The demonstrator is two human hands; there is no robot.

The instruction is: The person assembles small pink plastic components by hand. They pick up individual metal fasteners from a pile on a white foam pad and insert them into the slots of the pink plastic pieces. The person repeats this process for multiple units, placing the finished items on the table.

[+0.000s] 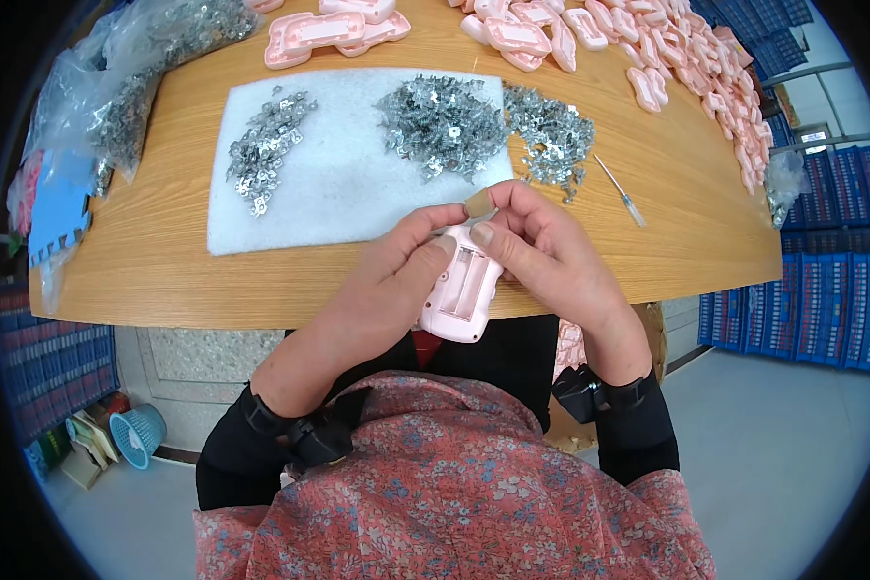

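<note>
A pink plastic housing (pixel 469 290) with an open battery compartment is held up at the table's near edge. My left hand (pixel 396 271) grips its left side, the thumb lying along the face by the upper end. My right hand (pixel 561 256) is closed at the upper right end, its thumb pressed against the housing. A tan wrap (pixel 478 203) shows at the meeting fingertips; any small part between them is hidden. Beyond the hands, a white foam sheet (pixel 343 174) carries a left pile of small metal plates (pixel 271 145) and a bigger right pile of them (pixel 442 126).
More metal plates (pixel 554 135) lie right of the foam, near a thin screwdriver-like tool (pixel 621 193). Many pink shells (pixel 686 58) cover the far right. Clear bags of metal parts (pixel 130 106) stand at left. A blue basket (pixel 137 435) is on the floor.
</note>
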